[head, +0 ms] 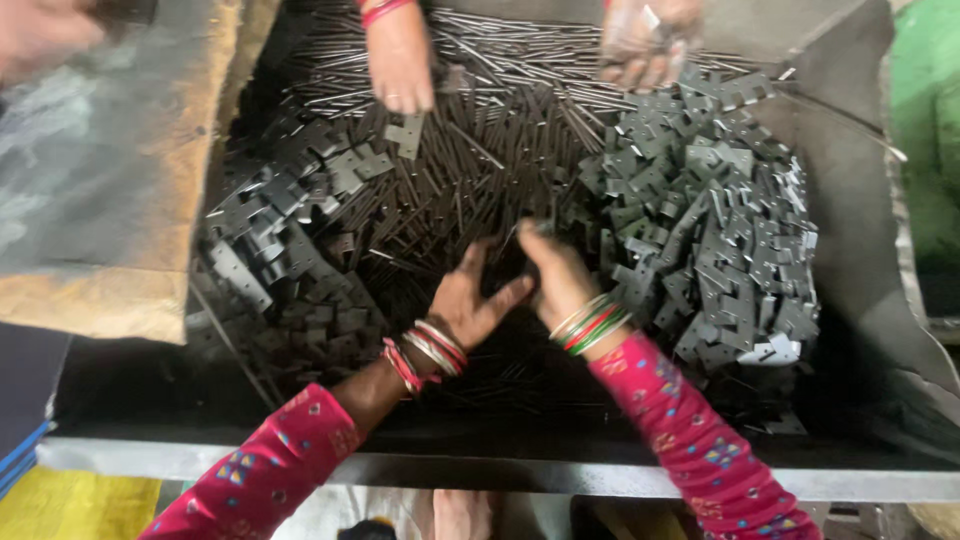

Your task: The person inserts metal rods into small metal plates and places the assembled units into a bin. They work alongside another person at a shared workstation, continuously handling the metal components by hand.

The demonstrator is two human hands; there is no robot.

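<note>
My left hand [468, 298] rests on a heap of thin dark metal pins [470, 190] in the middle of a bin, fingers spread, nothing clearly held. My right hand [556, 272] is just beside it, fingers curled down into the pins next to a pile of grey metal hinge plates [705, 230]; what it grips is hidden. Both wrists wear bangles and pink patterned sleeves. Another pile of hinge plates [290, 230] lies at the left.
Across the bin another person's hand [400, 60] holds a hinge plate [405, 135], and a second hand [645, 40] reaches in at the top right. A worn brown board [110, 180] covers the left side. The bin's metal front edge [500, 478] runs along the bottom.
</note>
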